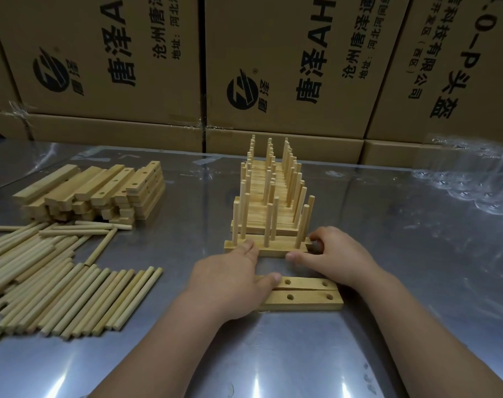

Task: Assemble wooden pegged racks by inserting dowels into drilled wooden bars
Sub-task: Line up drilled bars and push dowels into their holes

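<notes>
The nearest pegged rack (269, 247) stands on the desk (388, 311), dowels upright, at the front of a row of finished racks (269, 193). The left hand (230, 280) lies with straight fingers against the left part of its bar, while the right hand (333, 254) curls round the bar's right end, thumb on the front face. Two drilled bars (304, 297) lie side by side just in front; loose dowels (63, 294) and stacked bars (101, 191) lie well to the left.

arms: both forearms (413, 323) bare | left hand (227, 280): bare | right hand (336, 257): bare | nails (291, 256): seemingly short, blurred
</notes>
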